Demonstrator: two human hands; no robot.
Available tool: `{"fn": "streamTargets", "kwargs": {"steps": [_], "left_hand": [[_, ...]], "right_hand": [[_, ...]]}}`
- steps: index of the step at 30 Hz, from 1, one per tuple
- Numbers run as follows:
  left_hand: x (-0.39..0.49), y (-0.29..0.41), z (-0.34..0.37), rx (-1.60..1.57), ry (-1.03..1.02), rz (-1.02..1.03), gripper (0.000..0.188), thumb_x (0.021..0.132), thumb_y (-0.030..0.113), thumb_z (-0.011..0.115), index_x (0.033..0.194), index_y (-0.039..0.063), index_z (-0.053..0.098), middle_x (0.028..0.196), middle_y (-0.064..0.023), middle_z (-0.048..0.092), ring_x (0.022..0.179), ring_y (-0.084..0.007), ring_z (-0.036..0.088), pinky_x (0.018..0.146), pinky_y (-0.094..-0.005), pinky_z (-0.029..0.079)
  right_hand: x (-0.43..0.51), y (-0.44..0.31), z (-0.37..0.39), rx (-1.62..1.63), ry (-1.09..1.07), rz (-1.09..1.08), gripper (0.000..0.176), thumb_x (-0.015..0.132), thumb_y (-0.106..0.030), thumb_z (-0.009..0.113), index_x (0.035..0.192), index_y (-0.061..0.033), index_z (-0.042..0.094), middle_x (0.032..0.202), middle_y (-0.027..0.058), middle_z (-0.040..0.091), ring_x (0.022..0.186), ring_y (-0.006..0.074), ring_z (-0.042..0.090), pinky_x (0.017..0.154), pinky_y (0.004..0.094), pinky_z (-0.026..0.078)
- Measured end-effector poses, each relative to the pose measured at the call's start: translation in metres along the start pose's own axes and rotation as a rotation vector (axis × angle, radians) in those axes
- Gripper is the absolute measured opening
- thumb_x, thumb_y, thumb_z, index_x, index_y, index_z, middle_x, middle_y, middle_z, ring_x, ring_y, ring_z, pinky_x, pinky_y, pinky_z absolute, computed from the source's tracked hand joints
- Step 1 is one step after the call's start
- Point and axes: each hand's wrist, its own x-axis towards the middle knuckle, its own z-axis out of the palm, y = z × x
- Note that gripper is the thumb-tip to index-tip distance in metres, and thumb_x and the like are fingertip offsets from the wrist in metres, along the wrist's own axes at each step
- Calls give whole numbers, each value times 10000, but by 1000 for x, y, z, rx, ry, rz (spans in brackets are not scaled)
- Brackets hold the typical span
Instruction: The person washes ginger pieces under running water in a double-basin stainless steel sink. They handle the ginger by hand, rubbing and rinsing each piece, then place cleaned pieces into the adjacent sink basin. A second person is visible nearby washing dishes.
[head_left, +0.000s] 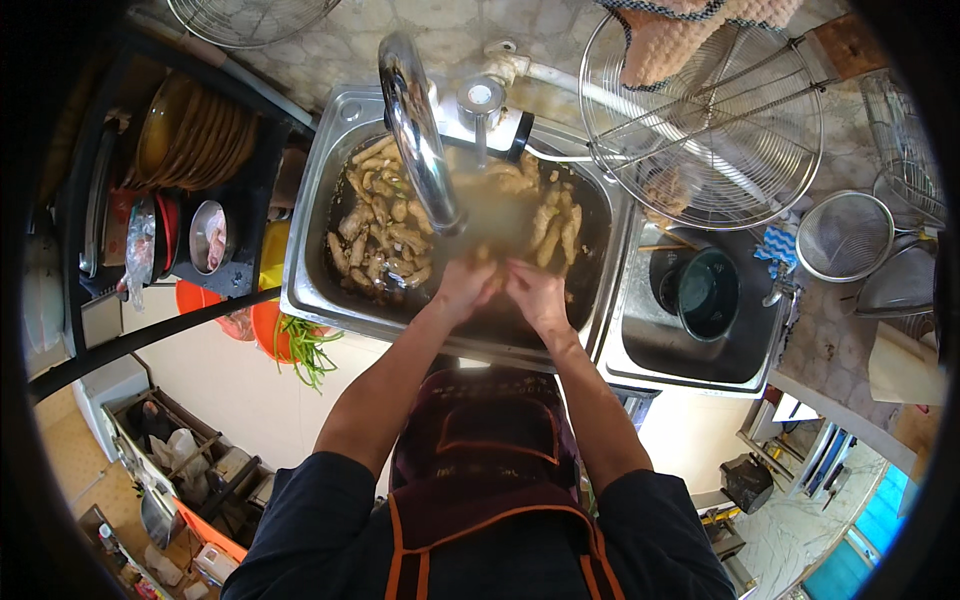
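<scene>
My left hand (471, 286) and my right hand (535, 294) meet low over the left sink basin (306, 292), which holds murky brown water. My left fingers grip a small tan root (484, 255), blurred by cloudy water. Bunched against the left fingertips, my right fingers hide whatever lies between them. Knobbly tan roots (386, 236) that look like ginger heap on the basin's left side, and several longer pieces (553, 231) lie on the right. Just beyond my hands, the chrome faucet spout (420, 135) arches over the water.
A dark green bowl (709, 294) sits in the right basin (637, 360). Large round wire strainers (701, 127) and a small mesh sieve (845, 235) lie at the right. At left, a black shelf (244, 279) holds stacked plates (191, 135). Green vegetables (304, 349) stick out of an orange container (268, 330).
</scene>
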Motion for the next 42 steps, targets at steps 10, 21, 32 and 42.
{"fn": "streamTargets", "kwargs": {"steps": [10, 21, 32, 42], "left_hand": [[5, 0, -14, -74, -227, -99, 137, 1012, 104, 487, 1049, -16, 542, 838, -183, 594, 498, -68, 412, 383, -189, 271], [16, -3, -17, -302, -166, -234, 319, 1057, 298, 471, 1133, -2, 549, 887, -142, 617, 553, -140, 526, 433, -205, 359], [18, -15, -13, 394, 16, 57, 376, 988, 400, 598, 1159, 69, 546, 1022, -107, 636, 721, -161, 647, 509, -279, 470], [27, -22, -16, 563, 53, 390, 344, 981, 309, 617, 1100, -12, 589, 1056, -158, 629, 855, -301, 657, 759, -392, 521]], "right_hand": [[-7, -10, -4, 15, 175, 74, 141, 811, 7, 674, 943, -14, 718, 940, 144, 726, 814, 289, 715, 732, 349, 579], [5, 3, -17, 62, -73, 122, 163, 855, -26, 689, 1014, -4, 720, 1013, 134, 726, 929, 263, 704, 832, 328, 540], [7, 22, -19, 307, -134, 456, 201, 864, -85, 694, 1033, 20, 722, 910, 122, 743, 827, 186, 690, 761, 304, 526], [20, -2, -29, 100, -321, 345, 225, 802, -188, 706, 941, -13, 737, 778, 156, 697, 724, 210, 671, 707, 334, 521]]}}
